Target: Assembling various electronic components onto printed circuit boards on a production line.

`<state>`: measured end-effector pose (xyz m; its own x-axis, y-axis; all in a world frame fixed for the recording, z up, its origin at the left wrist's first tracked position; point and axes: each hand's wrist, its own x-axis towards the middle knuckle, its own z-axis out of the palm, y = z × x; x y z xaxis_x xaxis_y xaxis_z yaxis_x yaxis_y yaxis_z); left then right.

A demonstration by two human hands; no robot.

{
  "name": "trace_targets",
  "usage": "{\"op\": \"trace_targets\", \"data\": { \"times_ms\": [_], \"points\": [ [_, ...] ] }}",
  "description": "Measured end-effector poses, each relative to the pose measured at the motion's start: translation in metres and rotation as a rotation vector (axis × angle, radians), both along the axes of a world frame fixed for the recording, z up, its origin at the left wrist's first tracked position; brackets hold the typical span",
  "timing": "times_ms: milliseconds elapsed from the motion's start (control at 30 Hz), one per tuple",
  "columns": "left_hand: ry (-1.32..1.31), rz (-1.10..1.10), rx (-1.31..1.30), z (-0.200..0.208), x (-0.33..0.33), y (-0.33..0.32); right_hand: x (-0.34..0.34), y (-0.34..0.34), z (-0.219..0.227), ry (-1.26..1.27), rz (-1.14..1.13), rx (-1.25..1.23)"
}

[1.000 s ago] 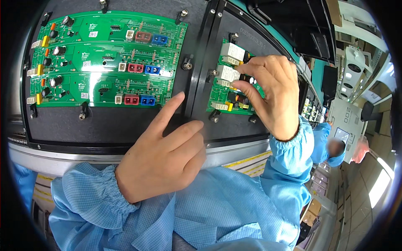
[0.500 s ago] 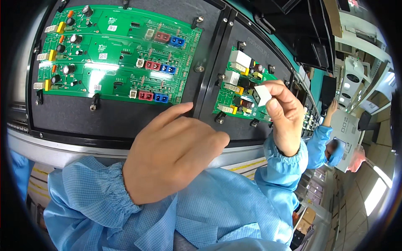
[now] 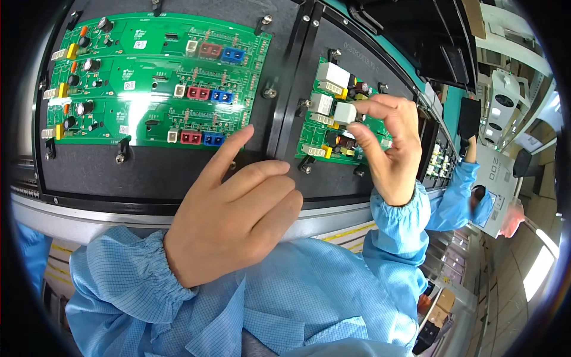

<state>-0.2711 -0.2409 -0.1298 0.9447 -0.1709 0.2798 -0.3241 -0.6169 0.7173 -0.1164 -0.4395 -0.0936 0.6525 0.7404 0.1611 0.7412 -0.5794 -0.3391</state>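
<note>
**White block moved back beside the seated block**

The right hand [image 3: 397,146] holds a white box-shaped component [image 3: 344,113] in a narrow grip between thumb and index finger, right of centre in the frame. Half a second ago this component was tilted and farther along the green rectangular circuit board [image 3: 310,132]; it is now squarer to the board and just right of the middle white box-shaped block [image 3: 322,103]. Whether it touches the board cannot be told.

The left hand [image 3: 232,220], lower centre, has loosely spread fingers; its index finger is now straighter, pointing toward the larger green circuit board [image 3: 148,65], upper left.
</note>
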Motion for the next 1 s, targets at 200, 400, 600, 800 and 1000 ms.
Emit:
{"op": "trace_targets", "data": {
  "times_ms": [200,400,600,800,1000],
  "points": [
    [0.006,0.052,-0.022,0.002,0.002,-0.003,0.002,0.006,0.005,-0.154,0.068,-0.130],
    [-0.030,0.117,0.122,0.012,0.019,0.005,0.012,0.004,0.006,-0.131,0.112,-0.112],
    [-0.093,0.014,0.352,0.002,0.058,0.004,0.012,0.005,0.000,-0.169,0.143,-0.110],
    [-0.081,-0.034,0.498,0.003,0.064,0.011,0.019,0.003,-0.010,-0.108,0.133,-0.025],
    [-0.056,-0.060,0.517,0.005,0.066,0.013,0.021,0.002,-0.003,-0.125,0.115,0.002]
  ]
}}
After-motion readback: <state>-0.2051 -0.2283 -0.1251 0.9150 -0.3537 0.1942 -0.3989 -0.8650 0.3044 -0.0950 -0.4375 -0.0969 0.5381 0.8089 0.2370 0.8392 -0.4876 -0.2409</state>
